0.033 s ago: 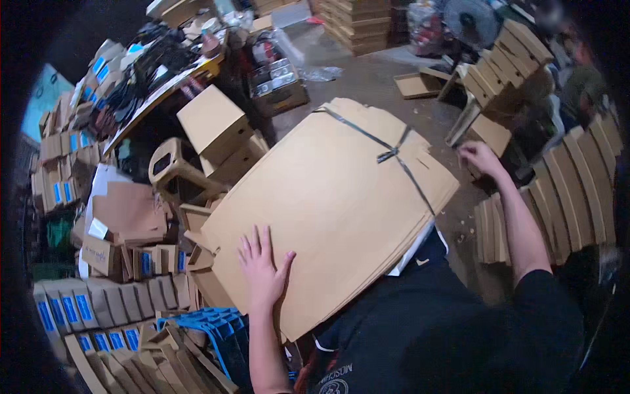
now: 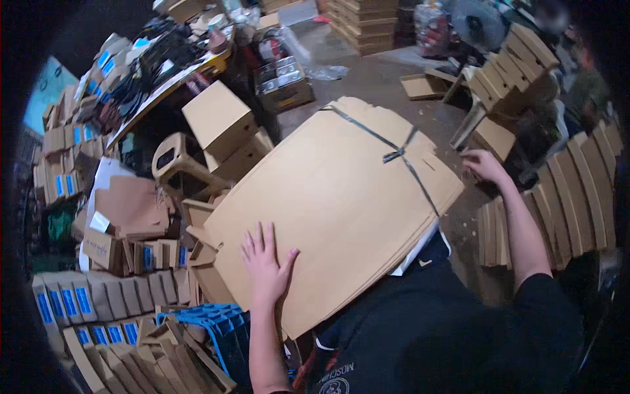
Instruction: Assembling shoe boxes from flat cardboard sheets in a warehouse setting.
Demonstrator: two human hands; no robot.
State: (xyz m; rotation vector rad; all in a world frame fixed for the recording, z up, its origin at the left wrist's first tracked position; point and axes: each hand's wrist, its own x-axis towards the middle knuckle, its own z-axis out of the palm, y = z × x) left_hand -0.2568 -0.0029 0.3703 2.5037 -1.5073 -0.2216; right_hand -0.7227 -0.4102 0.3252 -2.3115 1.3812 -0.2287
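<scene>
A stack of flat tan cardboard sheets (image 2: 321, 197) lies across my lap, tilted so that its far end points up and right. Dark strapping (image 2: 367, 134) crosses that far end and meets in a knot (image 2: 394, 155). My left hand (image 2: 268, 266) rests flat on the near left part of the top sheet, fingers spread. Beyond the right edge of the stack, my right hand (image 2: 484, 164) is held off the cardboard with its fingers curled together. Whatever those fingers pinch, if anything, is too small to make out.
Folded cartons stand in rows at right (image 2: 571, 190) and lower left (image 2: 111, 299). A blue plastic crate (image 2: 213, 322) is beside my left forearm. A tan stool (image 2: 177, 161) and a closed box (image 2: 220, 118) are left of the stack. A fan (image 2: 478, 25) stands far back.
The surroundings and the stack appear slightly further right in the view. Both hands keep nearly the same pose.
</scene>
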